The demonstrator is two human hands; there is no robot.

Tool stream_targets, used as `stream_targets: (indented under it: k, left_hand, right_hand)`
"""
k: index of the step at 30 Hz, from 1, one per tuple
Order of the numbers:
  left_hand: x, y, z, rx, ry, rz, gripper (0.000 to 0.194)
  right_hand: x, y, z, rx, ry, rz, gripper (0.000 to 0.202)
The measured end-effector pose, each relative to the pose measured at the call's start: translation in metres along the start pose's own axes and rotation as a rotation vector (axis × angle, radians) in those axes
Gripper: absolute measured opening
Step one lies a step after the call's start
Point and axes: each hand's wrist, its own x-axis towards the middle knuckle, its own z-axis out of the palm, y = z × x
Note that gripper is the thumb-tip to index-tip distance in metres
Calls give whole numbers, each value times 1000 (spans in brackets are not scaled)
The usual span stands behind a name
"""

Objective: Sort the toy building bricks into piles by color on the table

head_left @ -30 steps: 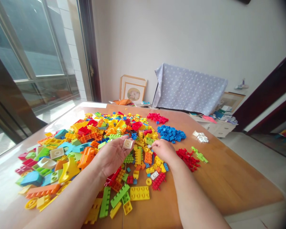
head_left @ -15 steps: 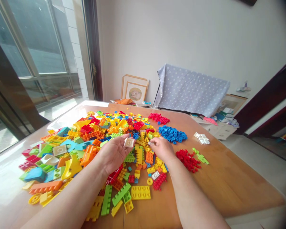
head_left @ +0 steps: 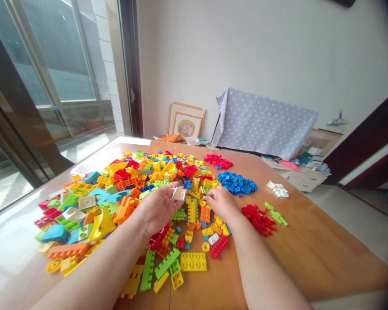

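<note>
My left hand point(head_left: 158, 208) is palm up over the mixed brick pile point(head_left: 123, 181), with a white brick point(head_left: 179, 194) lying on its fingers. To the right, my right hand point(head_left: 221, 201) hangs over the pile's right part with thumb and fingers pinched together; whatever may be between the fingertips is too small to make out. Below the hands lie a yellow eight-stud brick point(head_left: 193, 261), a long green brick point(head_left: 147, 270) and a toothed red piece point(head_left: 219, 246).
Right of the pile lie a blue heap point(head_left: 236, 183), a dark red heap point(head_left: 258, 219), a pinkish-red heap point(head_left: 218, 161), white pieces point(head_left: 278, 189) and light green pieces point(head_left: 276, 214). Behind the wooden table point(head_left: 326, 245) hangs a dotted cloth point(head_left: 265, 122).
The whole view has shifted slightly, so everything sits a little further right. The small pale piece seen at my right fingertips before no longer shows. The white brick stays in my left hand.
</note>
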Motion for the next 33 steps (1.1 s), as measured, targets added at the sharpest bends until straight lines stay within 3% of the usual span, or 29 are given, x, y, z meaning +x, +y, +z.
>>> stream_targets:
  k: [6,8,10,13,15,20,27,33]
  left_hand:
    - [0,-2,-1,39,-41,1,44]
    - [-1,-3,-1,64,-50,6,45]
    - [-3,-3,0,91,-57,11,45]
    - [-8,-5,1,130,-124,-12,41]
    - [-11,-6,2,144,-183,-29,41]
    - [-12,-10,-1,201,-249,7,47]
    - [-8,-14,-5,397,-304,122,37]
    - [-10,-19,-2,465,-330,237,38]
  right_hand:
    - [1,4,0,114,7,1,20]
    - [-1,0,-3,353,31,27,22]
    - [-6,-9,-7,740,-3,87,25]
    - [-17,-26,-14,1221,-164,145,35]
    - [-23,-35,-18,1340,-260,111,37]
    - [-28,-41,-19,1320,-279,69,38]
    - [-28,-42,-18,1288,-284,33,33]
    - [-30,-44,-17,1343,-317,112,35]
